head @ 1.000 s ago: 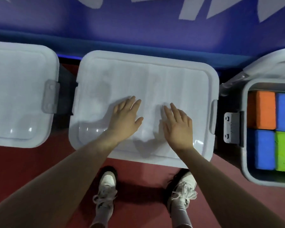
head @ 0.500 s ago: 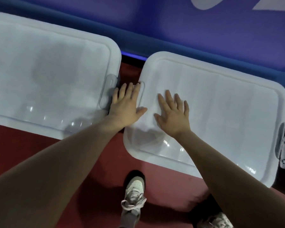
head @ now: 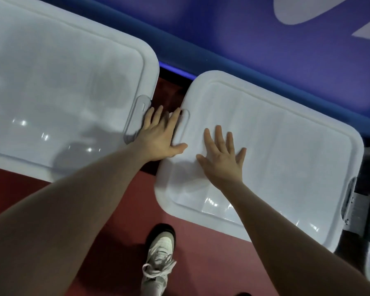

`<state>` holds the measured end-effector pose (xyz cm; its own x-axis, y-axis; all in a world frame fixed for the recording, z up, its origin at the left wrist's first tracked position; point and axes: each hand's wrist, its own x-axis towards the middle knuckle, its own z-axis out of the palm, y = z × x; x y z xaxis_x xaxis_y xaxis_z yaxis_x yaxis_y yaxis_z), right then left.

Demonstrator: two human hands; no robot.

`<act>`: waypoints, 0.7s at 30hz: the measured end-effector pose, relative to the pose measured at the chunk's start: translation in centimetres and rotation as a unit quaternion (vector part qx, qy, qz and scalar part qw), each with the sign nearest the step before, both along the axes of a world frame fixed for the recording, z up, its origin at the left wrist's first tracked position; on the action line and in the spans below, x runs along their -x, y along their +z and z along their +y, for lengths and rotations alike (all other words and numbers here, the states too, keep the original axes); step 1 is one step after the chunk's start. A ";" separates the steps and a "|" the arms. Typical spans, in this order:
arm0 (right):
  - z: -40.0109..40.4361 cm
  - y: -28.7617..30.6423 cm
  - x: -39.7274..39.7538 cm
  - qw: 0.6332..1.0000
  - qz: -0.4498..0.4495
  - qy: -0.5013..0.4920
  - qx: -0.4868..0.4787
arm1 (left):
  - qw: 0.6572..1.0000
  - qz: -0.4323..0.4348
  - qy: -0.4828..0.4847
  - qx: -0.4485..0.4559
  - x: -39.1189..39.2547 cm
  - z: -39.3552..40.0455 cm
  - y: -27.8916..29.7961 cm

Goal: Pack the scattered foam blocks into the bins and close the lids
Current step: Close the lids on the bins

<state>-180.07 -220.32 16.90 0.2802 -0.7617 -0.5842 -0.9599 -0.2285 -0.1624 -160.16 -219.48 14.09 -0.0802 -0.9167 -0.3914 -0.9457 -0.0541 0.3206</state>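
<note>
You are standing in what looks like a play room or gym. The floor (head: 120, 214) is soft and red, the wall (head: 265, 50) is purple with big white shapes, and big plastic bins with lids (head: 286, 146) sit along it.

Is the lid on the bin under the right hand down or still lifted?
Down. The lid lies flat across its bin, the right hand spread flat on it; whether its latches are snapped cannot be told.
</note>
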 end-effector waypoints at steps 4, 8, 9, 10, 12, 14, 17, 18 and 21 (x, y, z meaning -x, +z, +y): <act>0.2 0.2 0.0 1.000 -0.012 -0.009 0.001 | 1.000 0.019 0.022 0.007 0.0 -0.1 0.5; 0.2 -0.2 0.2 1.000 -0.020 -0.010 0.007 | 0.999 -0.006 0.006 -0.032 -0.6 -1.0 -0.2; 0.2 -0.4 0.3 1.000 -0.020 -0.008 0.012 | 0.999 -0.005 0.001 -0.031 -0.6 -1.0 -0.5; 0.2 -0.4 0.3 1.000 -0.019 -0.007 0.016 | 1.000 0.001 0.003 -0.022 -0.7 -1.0 -0.4; 0.3 -0.5 0.3 1.000 -0.015 -0.007 0.019 | 1.000 0.020 0.014 0.018 -0.5 -0.6 0.2; 0.4 -0.2 0.2 1.000 -0.012 -0.009 0.019 | 0.996 0.040 0.020 0.071 0.3 0.2 0.6; 0.4 0.4 -0.3 1.000 -0.007 -0.019 0.016 | 0.989 0.075 0.092 0.092 1.9 1.1 1.3; 0.4 0.6 -0.5 1.000 -0.006 -0.026 0.011 | 0.986 0.087 0.133 0.058 2.4 1.2 1.7; 0.3 1.0 -0.7 0.999 -0.010 -0.040 -0.005 | 0.984 0.037 0.174 -0.026 3.7 1.7 1.6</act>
<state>-179.38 -220.05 17.92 0.2306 -0.7767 -0.5862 -0.9715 -0.1500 -0.1835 -163.90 -217.79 15.73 0.2054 -0.8725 -0.4433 -0.8414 -0.3888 0.3753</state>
